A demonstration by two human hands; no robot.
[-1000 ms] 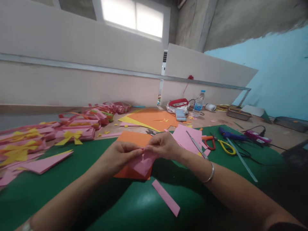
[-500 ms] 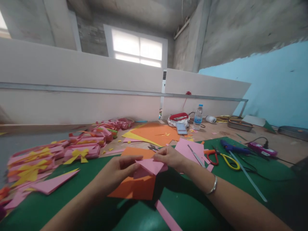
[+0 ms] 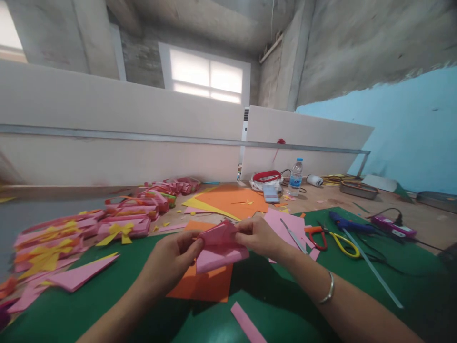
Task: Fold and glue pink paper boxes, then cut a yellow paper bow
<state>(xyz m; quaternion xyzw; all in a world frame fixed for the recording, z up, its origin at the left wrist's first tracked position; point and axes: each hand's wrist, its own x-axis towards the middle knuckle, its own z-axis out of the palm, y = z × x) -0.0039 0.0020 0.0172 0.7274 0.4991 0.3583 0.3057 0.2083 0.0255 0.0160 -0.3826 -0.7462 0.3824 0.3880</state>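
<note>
Between my two hands is a folded piece of pink paper (image 3: 222, 255), its upper flap tilted up and shaded darker. My left hand (image 3: 180, 255) pinches its left side between thumb and fingers. The right side is gripped by my right hand (image 3: 257, 236), with a silver bangle on that wrist. Beneath the folded paper an orange sheet (image 3: 214, 286) lies on the green mat (image 3: 285, 305), partly covered by my hands and the paper. A pink paper strip (image 3: 247, 322) rests on the mat closer to me.
Finished-looking pink paper bags with yellow bows (image 3: 123, 228) crowd the left. On the right lie a pink sheet (image 3: 280, 224), tweezers (image 3: 293, 236), scissors with yellow and red handles (image 3: 344, 244) and a blue glue gun (image 3: 350, 222). A water bottle (image 3: 295, 178) stands behind.
The pink paper has turned in my hands: its pointed flap, which faced me, is now raised, and a wider lower panel shows. Both hands still hold it.
</note>
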